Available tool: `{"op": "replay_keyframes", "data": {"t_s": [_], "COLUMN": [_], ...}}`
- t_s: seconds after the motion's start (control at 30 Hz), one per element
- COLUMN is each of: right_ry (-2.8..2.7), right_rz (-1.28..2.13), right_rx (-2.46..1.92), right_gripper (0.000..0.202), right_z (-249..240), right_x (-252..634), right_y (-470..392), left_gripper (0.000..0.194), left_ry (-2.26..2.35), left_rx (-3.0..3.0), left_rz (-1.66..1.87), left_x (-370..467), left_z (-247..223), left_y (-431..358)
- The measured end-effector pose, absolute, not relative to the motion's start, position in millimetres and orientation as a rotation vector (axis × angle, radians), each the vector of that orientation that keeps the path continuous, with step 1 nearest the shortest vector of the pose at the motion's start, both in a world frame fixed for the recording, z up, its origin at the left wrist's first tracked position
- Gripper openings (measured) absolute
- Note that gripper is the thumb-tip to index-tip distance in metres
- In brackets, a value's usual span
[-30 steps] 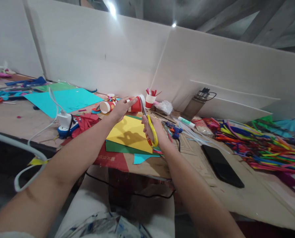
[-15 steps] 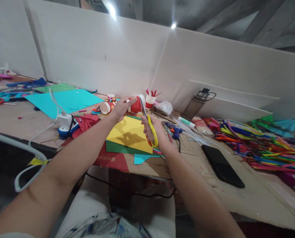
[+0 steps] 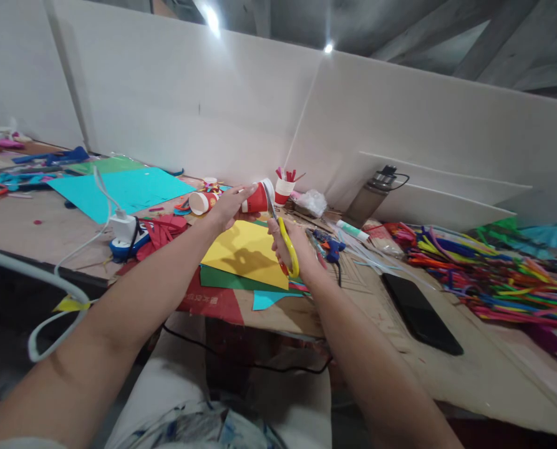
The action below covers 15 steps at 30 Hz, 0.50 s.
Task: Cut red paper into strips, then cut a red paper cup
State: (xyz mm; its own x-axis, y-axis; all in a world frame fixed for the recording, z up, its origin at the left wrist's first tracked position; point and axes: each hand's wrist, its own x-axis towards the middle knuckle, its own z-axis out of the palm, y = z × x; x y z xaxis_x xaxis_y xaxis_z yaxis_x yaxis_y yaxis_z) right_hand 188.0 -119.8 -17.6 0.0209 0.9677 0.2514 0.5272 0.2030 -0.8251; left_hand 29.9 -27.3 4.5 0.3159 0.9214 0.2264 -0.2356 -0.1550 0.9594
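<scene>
While the left hand (image 3: 229,206) is wrapping its fingers around a red paper cup with a white rim (image 3: 258,198) above the yellow card sheet (image 3: 245,252), the right hand (image 3: 292,246) is gripping yellow-handled scissors (image 3: 285,243), blades at the cup's rim. Farther back on the bench (image 3: 446,374), a white paper cup (image 3: 284,189) is holding red sticks.

Red paper cup (image 3: 258,198), sideways, midair

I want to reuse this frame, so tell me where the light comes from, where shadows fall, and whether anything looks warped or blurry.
Head view: two ceiling lights glare at the top; the left hand with the red cup and the right hand with the scissors cast a dark shadow on the yellow paper; the wall panels bow from wide-lens distortion; the far right edge looks slightly smeared.
</scene>
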Motion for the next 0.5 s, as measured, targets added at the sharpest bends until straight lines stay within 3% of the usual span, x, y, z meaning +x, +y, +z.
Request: {"op": "replay_keyframes", "data": {"t_s": [0.5], "right_ry": [-1.581], "right_rz": [0.681], "right_rx": [-1.438], "right_gripper": [0.049], "right_z": [-12.1], "right_x": [182.5], "right_y": [-127.6], "left_gripper": [0.042], "left_ry": [0.766], "left_rx": [1.252], "left_rz": [1.141], "left_x": [27.5], "left_z": [4.0], "left_y": [-22.7]}}
